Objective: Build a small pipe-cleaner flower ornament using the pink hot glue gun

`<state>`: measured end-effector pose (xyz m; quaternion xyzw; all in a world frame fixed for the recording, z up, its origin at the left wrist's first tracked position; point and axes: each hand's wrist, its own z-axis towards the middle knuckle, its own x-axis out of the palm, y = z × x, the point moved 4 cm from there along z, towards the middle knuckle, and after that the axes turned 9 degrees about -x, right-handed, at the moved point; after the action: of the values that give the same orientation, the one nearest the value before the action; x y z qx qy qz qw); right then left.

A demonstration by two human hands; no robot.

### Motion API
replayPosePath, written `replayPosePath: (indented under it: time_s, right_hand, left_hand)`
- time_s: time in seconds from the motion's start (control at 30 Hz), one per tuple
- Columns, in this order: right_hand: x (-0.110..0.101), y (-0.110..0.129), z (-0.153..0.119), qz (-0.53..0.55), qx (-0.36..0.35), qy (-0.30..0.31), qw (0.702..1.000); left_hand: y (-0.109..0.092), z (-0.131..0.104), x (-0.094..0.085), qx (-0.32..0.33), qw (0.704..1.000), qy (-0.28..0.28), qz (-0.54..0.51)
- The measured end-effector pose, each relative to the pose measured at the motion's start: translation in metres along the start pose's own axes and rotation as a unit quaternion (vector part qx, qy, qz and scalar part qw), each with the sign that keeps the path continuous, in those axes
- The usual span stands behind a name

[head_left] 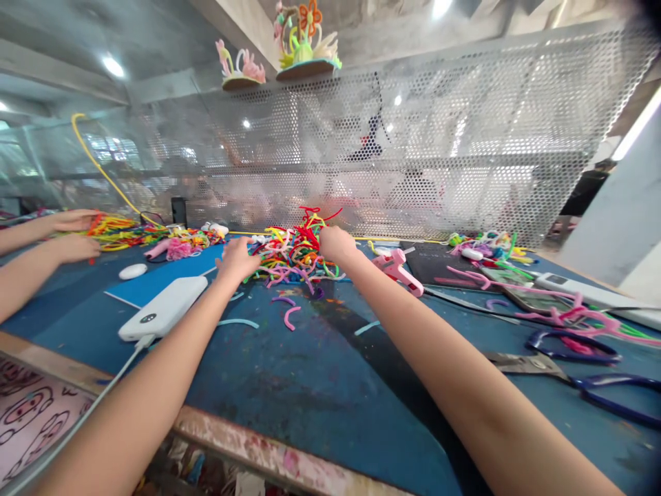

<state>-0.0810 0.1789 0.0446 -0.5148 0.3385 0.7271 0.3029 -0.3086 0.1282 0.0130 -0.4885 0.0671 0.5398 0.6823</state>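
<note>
A tangled heap of pipe cleaners (289,251), mostly red, yellow, orange, green and purple, lies at the back of the blue table. At its left side is my left hand (240,257), its fingers apart and touching the heap's edge. Against the right side rests my right hand (337,245); its fingertips are hidden among the strands, so I cannot see what they grip. Short cut pieces lie in front: a pink curved piece (291,318), a light blue piece (237,322) under my left forearm and another blue piece (367,328) near my right forearm.
A pink glue gun (399,271) and large scissors (547,366) lie right. A white power bank (164,308) with a cable sits left on a blue sheet (129,289). Another person's hands (75,244) handle pipe cleaners far left. A perforated metal screen (330,158) stands behind.
</note>
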Motion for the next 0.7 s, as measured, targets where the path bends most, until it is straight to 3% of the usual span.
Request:
replayPosePath:
  time_s: [0.07, 0.13, 0.23, 0.33, 0.4, 0.47, 0.7]
  right_hand:
    - [0.005, -0.005, -0.001, -0.006, 0.012, -0.015, 1.000]
    - [0.016, -0.008, -0.001, -0.003, 0.021, -0.009, 1.000]
    - [0.034, -0.011, -0.001, 0.005, 0.034, 0.004, 0.999]
    - [0.042, -0.013, 0.000, 0.008, 0.040, 0.006, 0.999]
    - [0.041, -0.014, 0.000, 0.008, 0.044, -0.002, 0.999]
    - [0.035, -0.015, 0.000, 0.007, 0.046, -0.017, 0.999]
    - [-0.020, -0.023, -0.005, 0.024, 0.019, -0.090, 0.995]
  left_hand:
    - [-0.016, -0.008, 0.001, 0.040, 0.999, -0.023, 0.015]
    - [-0.038, -0.020, 0.008, 0.130, 0.991, -0.017, 0.040]
    - [-0.068, -0.046, 0.029, 0.293, 0.947, 0.065, 0.112]
    - [-0.078, -0.068, 0.052, 0.362, 0.895, 0.174, 0.191]
    - [-0.076, -0.074, 0.061, 0.349, 0.884, 0.221, 0.217]
    - [-0.072, -0.074, 0.065, 0.316, 0.893, 0.242, 0.209]
    - [-0.058, -0.057, 0.054, 0.189, 0.954, 0.190, 0.137]
